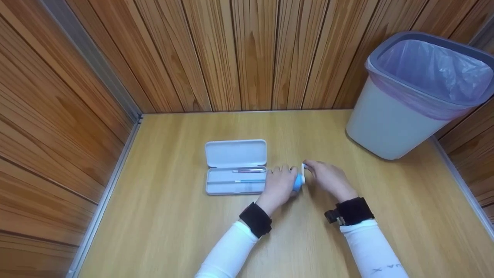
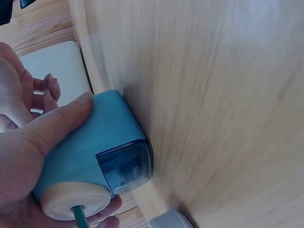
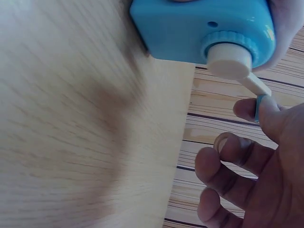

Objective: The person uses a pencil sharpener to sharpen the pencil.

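Note:
My left hand [image 1: 279,183] grips a blue crank pencil sharpener [image 2: 85,142] on the table, its thumb along one side. A green pencil [image 2: 80,217] sticks out of the sharpener's pale round front in the left wrist view. With thumb and forefinger, my right hand [image 1: 330,178] pinches the end of the white crank [image 3: 254,84]; its other fingers curl loosely. An open pale pencil case [image 1: 236,153] lies just left of the left hand. A thin pen [image 1: 249,170] rests inside it. Lower down, a blue stick [image 1: 251,181] shows over the case, its right end hidden by the left hand.
A white waste bin [image 1: 393,116] with a liner stands at the back right of the wooden table [image 1: 170,231]. Wood-panelled walls [image 1: 254,54] enclose the back and sides.

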